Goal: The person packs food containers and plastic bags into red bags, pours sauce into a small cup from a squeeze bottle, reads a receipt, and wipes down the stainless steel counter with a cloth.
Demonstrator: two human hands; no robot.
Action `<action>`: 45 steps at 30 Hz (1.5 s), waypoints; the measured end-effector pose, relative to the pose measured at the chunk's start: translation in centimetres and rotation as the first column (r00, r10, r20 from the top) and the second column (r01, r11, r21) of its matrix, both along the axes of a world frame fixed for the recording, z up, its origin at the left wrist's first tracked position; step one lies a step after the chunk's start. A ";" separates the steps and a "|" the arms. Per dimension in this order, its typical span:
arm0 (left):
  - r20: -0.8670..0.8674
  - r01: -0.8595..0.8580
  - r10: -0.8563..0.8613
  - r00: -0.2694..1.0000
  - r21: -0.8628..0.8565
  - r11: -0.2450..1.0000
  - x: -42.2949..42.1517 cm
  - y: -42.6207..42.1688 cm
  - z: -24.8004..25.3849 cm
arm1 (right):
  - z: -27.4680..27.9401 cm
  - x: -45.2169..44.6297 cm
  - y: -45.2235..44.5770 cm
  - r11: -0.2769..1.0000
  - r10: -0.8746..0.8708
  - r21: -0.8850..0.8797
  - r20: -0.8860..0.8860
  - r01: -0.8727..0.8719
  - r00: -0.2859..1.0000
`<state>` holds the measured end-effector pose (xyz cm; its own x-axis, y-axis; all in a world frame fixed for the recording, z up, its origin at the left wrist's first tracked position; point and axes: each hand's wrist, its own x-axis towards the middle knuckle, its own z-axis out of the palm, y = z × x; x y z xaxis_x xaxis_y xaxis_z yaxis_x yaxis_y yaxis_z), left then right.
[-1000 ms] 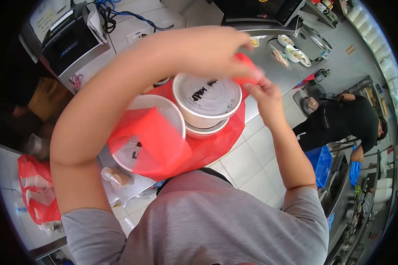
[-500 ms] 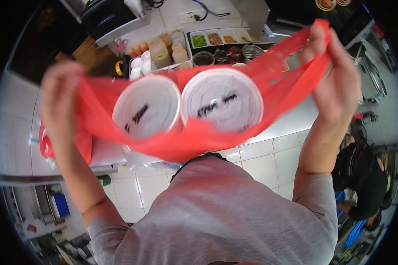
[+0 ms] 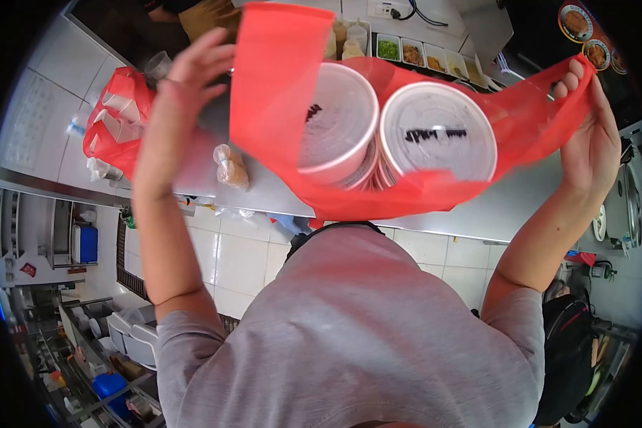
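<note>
A red plastic bag (image 3: 271, 107) hangs spread over the counter, with round white lidded tubs inside. The left tub (image 3: 339, 121) and the right tub (image 3: 439, 132) have clear lids marked in black handwriting; more tub rims show beneath them. My right hand (image 3: 590, 135) is closed around the bag's right handle and pulls it outward. My left hand (image 3: 196, 71), slightly blurred, has its fingers apart just left of the bag's upright left flap, holding nothing.
On the steel counter (image 3: 264, 189) sits a small tied bag with brown contents (image 3: 230, 167). Another red bag (image 3: 121, 118) holding white items stands at left. Behind are a topping tray (image 3: 411, 53) and squeeze bottles (image 3: 352, 48). A person (image 3: 200, 18) is at the back.
My left hand has let go of the bag's left side and opened. The view has shifted left, bringing the second red bag and the small tied bag into fuller sight.
</note>
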<state>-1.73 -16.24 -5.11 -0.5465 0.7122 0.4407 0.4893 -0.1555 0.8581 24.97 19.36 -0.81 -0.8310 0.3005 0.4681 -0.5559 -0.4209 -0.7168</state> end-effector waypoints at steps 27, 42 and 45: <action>0.061 0.158 -0.205 0.977 0.444 0.882 3.4 7.9 5.4 | 0.2 3.5 0.9 0.921 -0.389 0.043 0.021 0.388 0.921; 0.166 0.085 -0.112 0.980 0.157 0.984 4.4 3.0 3.3 | -0.2 -0.9 -9.8 0.010 -0.264 0.837 -0.526 0.547 0.809; 0.210 0.232 -0.309 0.928 0.324 0.917 2.9 0.7 1.0 | -2.0 -0.3 -10.7 0.025 -0.262 0.949 -0.296 0.313 0.919</action>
<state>1.19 -15.58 -4.09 -0.4705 0.7112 0.5223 0.1665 -0.5097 0.8441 24.68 8.65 -2.79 -0.7823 -0.2267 0.5801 -0.4696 0.8266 -0.3102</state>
